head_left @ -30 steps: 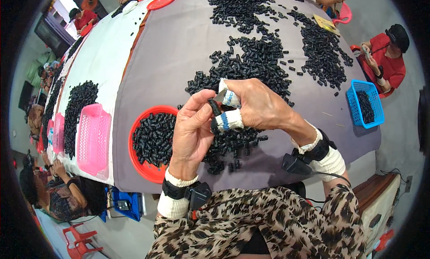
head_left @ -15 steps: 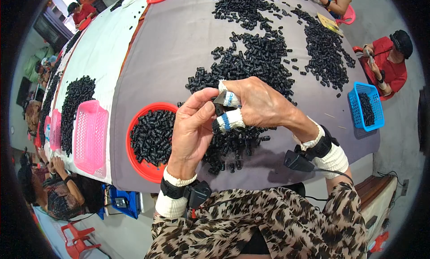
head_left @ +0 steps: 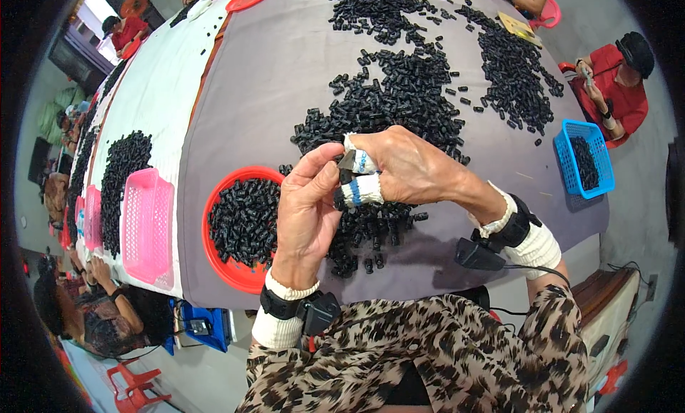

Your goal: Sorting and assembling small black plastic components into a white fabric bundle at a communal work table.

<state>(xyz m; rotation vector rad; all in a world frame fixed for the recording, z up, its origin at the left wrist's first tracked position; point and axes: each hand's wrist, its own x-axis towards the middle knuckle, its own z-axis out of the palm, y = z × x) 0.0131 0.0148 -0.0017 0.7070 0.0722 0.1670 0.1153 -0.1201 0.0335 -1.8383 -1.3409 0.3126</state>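
Both of my hands meet above the grey cloth, in front of a heap of small black ribbed cylinders [head_left: 392, 106]. Between thumb and fingertips, my left hand [head_left: 303, 220] pinches one black cylinder [head_left: 345, 176], partly covered by the fingers. My right hand [head_left: 417, 167], its thumb and a finger wrapped in white sleeves with blue marks, grips a small grey blade [head_left: 347, 160] against that piece. The blade's far end is hidden in the grip. Just left of my left hand stands a red basin [head_left: 250, 172] filled with black cylinders.
A pink basket [head_left: 146, 227] stands at the left on white cloth, beside another black heap [head_left: 127, 163]. At the right edge is a blue basket [head_left: 585, 159] with black pieces inside. A co-worker in red [head_left: 617, 92] sits beyond it; other people work around the table.
The view has shifted slightly. My hands keep the same grip on the black cylinder and blade, with hardly any visible movement between them.
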